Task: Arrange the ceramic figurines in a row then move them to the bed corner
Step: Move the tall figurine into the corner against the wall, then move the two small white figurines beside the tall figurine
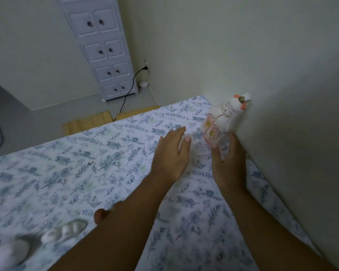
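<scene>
While the white cat figurine (221, 118) leans on the wall (282, 75), the right hand (230, 159) holds its bottom, and the left hand (170, 153) hovers open beside it.

Two bare forearms enter from the lower edge. No sleeves, watch, bracelets or rings are visible on either arm. The left hand (170, 153) and the right hand (230, 161) are ungloved. Fingernails are short and pale, without visible polish. Motion blur softens finer detail.
</scene>
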